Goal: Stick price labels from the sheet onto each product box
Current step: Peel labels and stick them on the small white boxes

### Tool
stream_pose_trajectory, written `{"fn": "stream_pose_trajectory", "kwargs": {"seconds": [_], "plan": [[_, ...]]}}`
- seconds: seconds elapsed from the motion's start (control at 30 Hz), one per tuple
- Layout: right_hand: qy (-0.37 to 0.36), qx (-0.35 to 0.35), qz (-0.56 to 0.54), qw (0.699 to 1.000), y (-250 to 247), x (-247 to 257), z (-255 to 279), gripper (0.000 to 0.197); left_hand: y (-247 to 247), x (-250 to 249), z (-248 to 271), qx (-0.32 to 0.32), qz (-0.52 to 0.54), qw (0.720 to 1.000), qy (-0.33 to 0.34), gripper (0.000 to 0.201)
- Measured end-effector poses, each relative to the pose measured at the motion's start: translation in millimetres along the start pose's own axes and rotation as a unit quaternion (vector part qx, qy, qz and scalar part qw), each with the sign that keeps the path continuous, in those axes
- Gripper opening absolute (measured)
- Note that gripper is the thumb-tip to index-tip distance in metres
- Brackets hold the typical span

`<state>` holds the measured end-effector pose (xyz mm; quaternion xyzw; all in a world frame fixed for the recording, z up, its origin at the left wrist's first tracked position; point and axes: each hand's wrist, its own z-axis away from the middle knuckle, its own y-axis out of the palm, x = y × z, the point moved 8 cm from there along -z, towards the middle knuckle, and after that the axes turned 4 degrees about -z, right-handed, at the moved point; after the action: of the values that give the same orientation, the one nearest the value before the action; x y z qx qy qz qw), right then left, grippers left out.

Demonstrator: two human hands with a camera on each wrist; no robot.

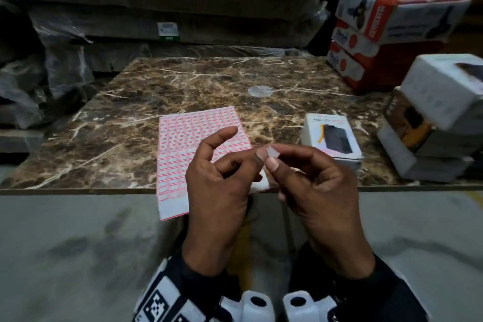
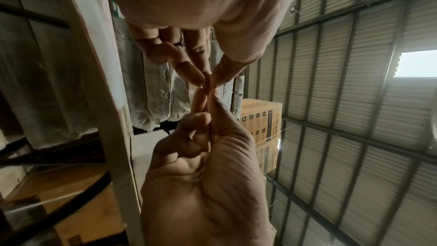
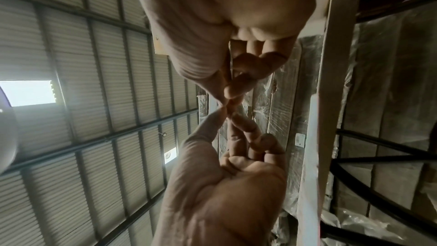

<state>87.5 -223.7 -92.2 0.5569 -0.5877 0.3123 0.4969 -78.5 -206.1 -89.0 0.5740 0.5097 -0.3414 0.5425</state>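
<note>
Seemingly weightless and flimsy, the small white price label [image 1: 271, 153] is pinched at its edges between the thumb and fingertips of both the left hand [image 1: 217, 185] and right hand [image 1: 316, 185], above the table's near edge; best held by a corner, off the adhesive. At 10 o'clock lies the pink-gridded label sheet [image 1: 188, 138], paper-thin, on the glossy marble table [image 1: 156, 86]; at 2 o'clock, a stiff white cardboard product box [image 1: 330, 136].

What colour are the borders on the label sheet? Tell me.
Pink-red borders around white labels on the label sheet, clearest in the head view.
</note>
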Motion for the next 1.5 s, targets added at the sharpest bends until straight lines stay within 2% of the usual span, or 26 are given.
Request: {"fn": "stream_pose_trajectory", "kwargs": {"seconds": [0.1, 0.17, 0.3, 0.37, 0.4, 0.47, 0.53, 0.57, 0.6, 0.73, 0.83, 1.0, 1.1, 1.3, 1.5], "plan": [[-0.032, -0.048, 0.011, 0.998, -31.9, 6.3, 9.3, 0.011, 28.7, 2.3, 10.1, 0.042, -0.014, 0.999, 0.005, 0.041], [-0.027, -0.073, 0.013, 0.997, -51.7, 8.9, 16.7, 0.01, 44.9, 8.3, 16.2, 0.068, -0.011, 0.998, -0.005, 0.038], [0.014, -0.118, -0.017, 0.993, -84.6, 17.6, 27.1, 0.019, 74.1, 18.1, 22.2, 0.155, 0.045, 0.985, -0.061, 0.031], [-0.004, -0.138, -0.005, 0.99, -99.9, 25.0, 25.7, 0.021, 82.6, 19.1, 19.0, 0.187, 0.058, 0.977, -0.08, 0.024], [-0.032, -0.145, 0.028, 0.989, -107.1, 31.5, 24.3, 0.017, 82.9, 17.1, 16.0, 0.187, 0.037, 0.98, -0.064, 0.022], [-0.113, -0.147, 0.149, 0.971, -115.1, 48.3, 19.9, 0.009, 76.8, 7.1, 6.5, 0.153, -0.115, 0.981, 0.043, 0.019], [-0.165, -0.136, 0.259, 0.942, -114.1, 55.5, 14.1, 0.011, 76.1, -3.4, 3.9, 0.114, -0.312, 0.93, 0.156, 0.026], [-0.18, -0.127, 0.294, 0.93, -111.8, 55.7, 10.7, 0.012, 78.1, -6.8, 3.7, 0.1, -0.372, 0.902, 0.193, 0.031], [-0.191, -0.117, 0.32, 0.92, -109.1, 54.8, 7.4, 0.013, 81.0, -6.6, 3.2, 0.1, -0.397, 0.889, 0.208, 0.037], [-0.275, -0.096, 0.398, 0.87, -99.0, 46.3, 5.7, 0.007, 88.8, 12.1, -5.1, 0.137, -0.362, 0.907, 0.167, 0.045], [-0.313, -0.09, 0.432, 0.841, -89.8, 35.3, 9.8, 0.011, 91.4, 17.2, -11.2, 0.142, -0.356, 0.904, 0.189, 0.041], [-0.319, -0.082, 0.483, 0.812, -78.4, 30.0, -4.1, 0.01, 94.2, 26.9, -29.3, 0.115, -0.372, 0.902, 0.185, 0.036], [-0.3, -0.082, 0.501, 0.808, -76.7, 28.0, -20.2, 0.011, 100.8, 30.4, -40.0, 0.107, -0.38, 0.9, 0.184, 0.032], [-0.259, -0.099, 0.511, 0.814, -74.9, 36.9, -50.1, 0.013, 114.4, 33.9, -63.2, 0.11, -0.403, 0.898, 0.137, 0.032], [-0.18, -0.051, 0.561, 0.806, -77.8, 28.9, -70.1, 0.015, 131.8, 22.5, -69.0, 0.122, -0.488, 0.851, 0.151, 0.016]]}}
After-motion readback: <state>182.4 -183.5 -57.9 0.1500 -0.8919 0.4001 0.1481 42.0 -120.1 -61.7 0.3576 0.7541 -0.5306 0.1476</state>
